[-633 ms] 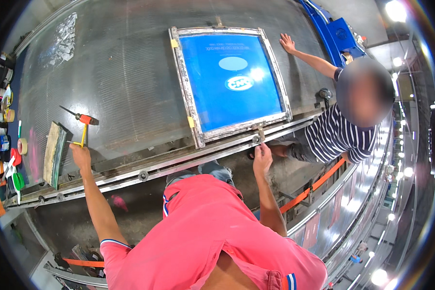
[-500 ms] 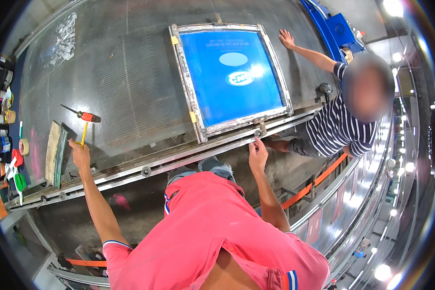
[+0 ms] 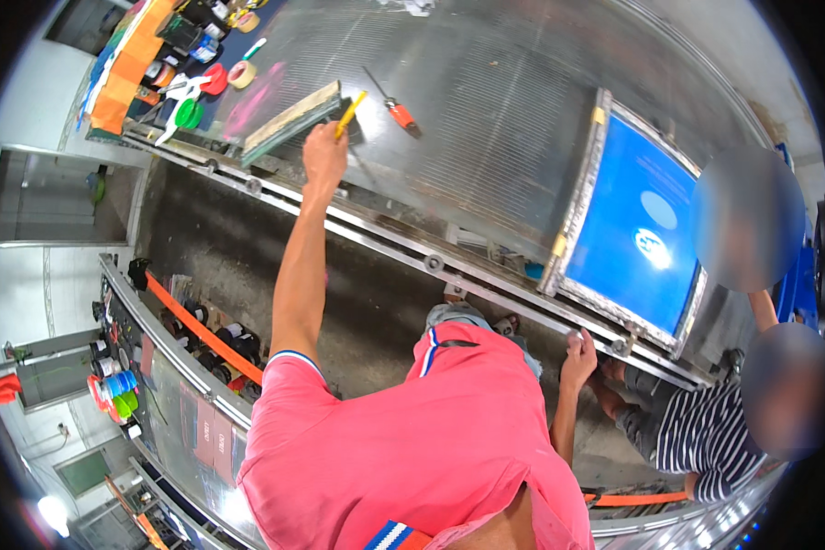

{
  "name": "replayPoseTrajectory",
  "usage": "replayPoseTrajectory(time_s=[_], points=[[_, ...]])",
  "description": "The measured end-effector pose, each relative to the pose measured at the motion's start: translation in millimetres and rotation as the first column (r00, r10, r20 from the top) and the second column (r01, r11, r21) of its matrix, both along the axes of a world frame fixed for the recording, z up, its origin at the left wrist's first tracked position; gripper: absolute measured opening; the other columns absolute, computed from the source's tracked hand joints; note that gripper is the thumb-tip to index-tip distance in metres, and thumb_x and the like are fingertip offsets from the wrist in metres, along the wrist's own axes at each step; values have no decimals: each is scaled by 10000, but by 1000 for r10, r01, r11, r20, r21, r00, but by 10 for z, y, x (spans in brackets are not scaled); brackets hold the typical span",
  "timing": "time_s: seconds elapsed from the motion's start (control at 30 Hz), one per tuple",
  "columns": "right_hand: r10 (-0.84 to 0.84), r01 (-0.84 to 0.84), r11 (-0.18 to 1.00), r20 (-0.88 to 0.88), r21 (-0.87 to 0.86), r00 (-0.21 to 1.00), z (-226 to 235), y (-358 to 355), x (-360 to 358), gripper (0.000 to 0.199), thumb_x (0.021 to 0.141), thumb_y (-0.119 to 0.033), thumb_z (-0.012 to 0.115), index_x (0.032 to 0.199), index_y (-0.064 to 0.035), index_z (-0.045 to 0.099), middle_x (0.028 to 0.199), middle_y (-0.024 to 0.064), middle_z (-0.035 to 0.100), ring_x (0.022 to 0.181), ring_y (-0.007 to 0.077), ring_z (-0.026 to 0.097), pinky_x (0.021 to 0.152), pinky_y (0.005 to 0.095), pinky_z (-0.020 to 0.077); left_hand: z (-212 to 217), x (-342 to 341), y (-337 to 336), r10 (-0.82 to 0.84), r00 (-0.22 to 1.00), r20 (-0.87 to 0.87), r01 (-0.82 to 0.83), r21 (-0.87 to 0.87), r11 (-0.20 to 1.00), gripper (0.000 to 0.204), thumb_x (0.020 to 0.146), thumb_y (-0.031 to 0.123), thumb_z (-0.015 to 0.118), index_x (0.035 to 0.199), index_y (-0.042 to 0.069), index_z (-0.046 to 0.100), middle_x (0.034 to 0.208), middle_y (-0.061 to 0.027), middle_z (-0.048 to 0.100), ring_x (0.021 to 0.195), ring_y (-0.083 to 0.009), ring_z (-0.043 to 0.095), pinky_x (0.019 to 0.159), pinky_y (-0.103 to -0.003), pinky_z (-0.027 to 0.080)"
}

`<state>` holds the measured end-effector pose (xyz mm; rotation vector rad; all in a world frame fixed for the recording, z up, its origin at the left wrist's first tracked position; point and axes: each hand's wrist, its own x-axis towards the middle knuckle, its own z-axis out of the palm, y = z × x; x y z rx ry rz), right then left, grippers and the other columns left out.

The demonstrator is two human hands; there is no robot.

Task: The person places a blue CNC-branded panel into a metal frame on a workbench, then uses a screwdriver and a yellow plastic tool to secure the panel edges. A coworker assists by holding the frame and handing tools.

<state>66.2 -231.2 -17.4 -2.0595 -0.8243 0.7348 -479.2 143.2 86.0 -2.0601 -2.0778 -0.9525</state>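
Note:
My left hand (image 3: 324, 158) is closed around a slim yellow stick-shaped tool (image 3: 351, 115) pointing up and away from me. Just beyond it on the grey table lies a screwdriver (image 3: 401, 114) with a red-orange and black handle. A long squeegee-like blade with a wooden edge (image 3: 293, 119) rests left of that hand, by the table's front rail. My right hand (image 3: 577, 359) is low at the metal rail (image 3: 486, 295), fingertips pinched together; what they hold, if anything, is unclear. Right of it, a blue printing screen (image 3: 628, 215) in a worn frame lies on the table.
Tape rolls (image 3: 241, 74), jars and a green-rimmed item (image 3: 189, 114) crowd the table's far left end. A co-worker in a striped shirt (image 3: 706, 440) stands at the right beside the screen. Behind me runs another long table (image 3: 188, 403) with an orange strip (image 3: 197, 325).
My view has swung left, so the table and screen appear shifted right. My left hand still grips the yellow tool, which now points away from the screwdriver's handle. My right hand stays by the rail.

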Motion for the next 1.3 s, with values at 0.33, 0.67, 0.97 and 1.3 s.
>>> replayPoseTrajectory(time_s=[0.33,0.67,0.97,1.3], points=[[-54,55,997,-29,46,998,234,-436,663,268,974,-128,634,1166,42,710,896,149,772,796,173,719,763,307,552,-62,378,-522,140,896,422,-141,-29,990,189,941,96,634,1052,0,751,717,-85,646,607,-168,587,569,-341,466],[-71,86,995,-234,54,970,573,-971,912,251,1000,-111,629,1178,44,715,907,91,758,846,149,709,790,295,559,943,1478,-1721,98,380,920,63,-131,989,215,969,175,698,1116,20,728,746,14,558,644,-80,518,553,-233,408],[616,-368,707,-271,604,739,2127,-217,473,887,770,-110,872,1531,-11,427,1411,173,593,1241,281,600,1053,390,485,995,4135,-3343,-210,52,976,859,64,508,242,837,-132,734,1046,-10,736,1015,-97,683,983,-195,688,856,-282,577],[6,162,897,-379,410,925,1964,-750,472,234,988,-115,675,1176,24,672,1052,126,756,936,119,675,774,287,553,962,4707,-3455,-672,-85,735,988,-24,-152,415,832,-47,656,1241,-19,595,1098,-251,665,986,-459,659,800,-471,550]])
